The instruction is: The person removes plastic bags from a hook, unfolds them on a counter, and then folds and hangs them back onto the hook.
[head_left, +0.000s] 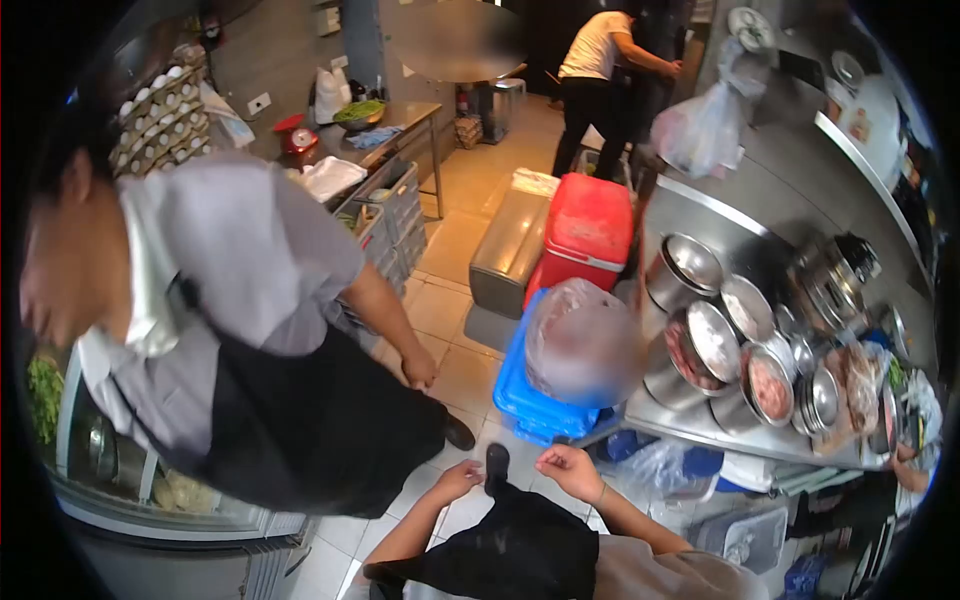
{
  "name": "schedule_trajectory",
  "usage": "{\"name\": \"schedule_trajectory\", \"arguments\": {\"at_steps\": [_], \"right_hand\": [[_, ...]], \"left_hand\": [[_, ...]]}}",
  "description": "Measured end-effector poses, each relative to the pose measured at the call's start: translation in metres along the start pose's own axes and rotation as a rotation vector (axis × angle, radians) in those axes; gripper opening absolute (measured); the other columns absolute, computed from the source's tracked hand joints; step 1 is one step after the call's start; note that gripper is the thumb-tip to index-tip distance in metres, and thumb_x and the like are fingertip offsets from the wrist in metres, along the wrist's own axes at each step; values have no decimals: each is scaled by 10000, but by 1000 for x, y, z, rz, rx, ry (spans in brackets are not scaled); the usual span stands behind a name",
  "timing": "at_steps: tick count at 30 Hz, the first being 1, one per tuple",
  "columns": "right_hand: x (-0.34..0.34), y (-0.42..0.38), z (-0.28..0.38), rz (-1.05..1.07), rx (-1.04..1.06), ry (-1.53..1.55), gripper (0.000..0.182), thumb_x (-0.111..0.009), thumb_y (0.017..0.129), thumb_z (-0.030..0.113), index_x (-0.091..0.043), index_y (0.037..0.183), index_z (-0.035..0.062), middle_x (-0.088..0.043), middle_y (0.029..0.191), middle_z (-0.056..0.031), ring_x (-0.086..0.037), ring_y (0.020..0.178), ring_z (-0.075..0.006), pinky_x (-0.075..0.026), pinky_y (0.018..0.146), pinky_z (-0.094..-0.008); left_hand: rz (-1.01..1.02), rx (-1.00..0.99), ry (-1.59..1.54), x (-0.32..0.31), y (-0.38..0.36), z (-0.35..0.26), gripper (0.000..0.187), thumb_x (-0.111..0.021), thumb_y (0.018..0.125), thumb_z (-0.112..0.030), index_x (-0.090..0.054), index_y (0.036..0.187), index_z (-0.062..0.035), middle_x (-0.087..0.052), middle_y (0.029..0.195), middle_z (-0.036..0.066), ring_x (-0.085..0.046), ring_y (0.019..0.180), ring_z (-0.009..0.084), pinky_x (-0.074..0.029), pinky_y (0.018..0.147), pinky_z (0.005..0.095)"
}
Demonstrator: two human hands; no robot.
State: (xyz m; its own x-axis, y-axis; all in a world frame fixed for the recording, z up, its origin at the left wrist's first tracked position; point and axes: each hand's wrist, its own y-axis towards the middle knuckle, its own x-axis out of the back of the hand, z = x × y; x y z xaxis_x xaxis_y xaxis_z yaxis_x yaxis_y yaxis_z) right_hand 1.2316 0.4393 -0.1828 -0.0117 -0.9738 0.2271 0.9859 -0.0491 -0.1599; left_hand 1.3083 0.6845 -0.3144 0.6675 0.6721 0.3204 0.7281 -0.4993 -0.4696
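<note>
Separation between the right hand (pixel 570 472) and the blue tub (pixel 520 400) is the governing relation at this station. The tub stands directly forward of the person, with its near edge just beyond the right hand in the head view; no contact is evident, though the true depth of the gap cannot be judged from one camera. The tub's longer side appears to run away from the person, but its far part is covered by a plastic bag (pixel 568 330) resting on top, whose contents are blurred and not identifiable. The bag lies forward of both hands, and the right hand is the nearer to it. The right hand is half curled, thumb toward the fingers; no object is visible in it, and whether the fingertips meet cannot be told. The left hand (pixel 460 481) is held lower and to the side, fingers loosely bent and apart from the thumb, nothing seen in its grasp. To the right, well apart from the left hand, the steel desk (pixel 648 412) carries metal pots (pixel 712 340). On the left, a co-worker (pixel 240 270) in a dark apron stands close by, one arm hanging toward the aisle.
</note>
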Motion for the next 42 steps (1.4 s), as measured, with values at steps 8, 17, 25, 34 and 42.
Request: {"name": "schedule_trajectory", "arguments": {"at_steps": [8, 17, 25, 34, 42], "right_hand": [[31, 172, 33, -120, 86, 211, 42, -645, 791, 32, -609, 800, 12, -608, 715, -15, -543, 646, -54, -447, 592, -213], [48, 307, 60, -210, 132, 59, 51, -648, 790, 47, -617, 800, 8, -603, 702, -9, -539, 651, -58, -443, 593, -209], [-21, 509, 126, -93, 228, 91, 49, -650, 792, 49, -615, 799, 16, -599, 713, -8, -538, 650, -61, -445, 606, -209], [-33, 668, 144, -137, 147, 131, 41, -639, 769, 26, -618, 787, -3, -602, 699, -30, -549, 645, -91, -451, 609, -223], [-23, 847, 126, 47, 101, -36, 62, -639, 774, 40, -599, 766, -8, -587, 667, -23, -525, 617, -84, -435, 582, -230]], "left_hand": [[37, -24, 61, 103, 186, -54, 438, -630, 806, -278, -516, 1161, -49, -618, 978, 129, -574, 915, 217, -445, 806, 334], [-187, 208, -335, 243, 277, -6, 403, -659, 779, -201, -518, 1130, -59, -592, 1000, 92, -542, 910, 207, -452, 749, 334], [-351, 419, -445, 435, 354, -29, 448, -704, 741, -257, -537, 1121, -88, -597, 976, 64, -545, 881, 205, -430, 713, 299], [-583, 103, -470, 591, 427, -48, 361, -610, 803, -151, -528, 1135, -36, -606, 994, 94, -561, 879, 172, -441, 752, 274], [-771, -110, -460, 691, 478, -124, 277, -595, 832, -103, -558, 1095, -28, -620, 980, 69, -584, 894, 141, -449, 815, 259]]}}
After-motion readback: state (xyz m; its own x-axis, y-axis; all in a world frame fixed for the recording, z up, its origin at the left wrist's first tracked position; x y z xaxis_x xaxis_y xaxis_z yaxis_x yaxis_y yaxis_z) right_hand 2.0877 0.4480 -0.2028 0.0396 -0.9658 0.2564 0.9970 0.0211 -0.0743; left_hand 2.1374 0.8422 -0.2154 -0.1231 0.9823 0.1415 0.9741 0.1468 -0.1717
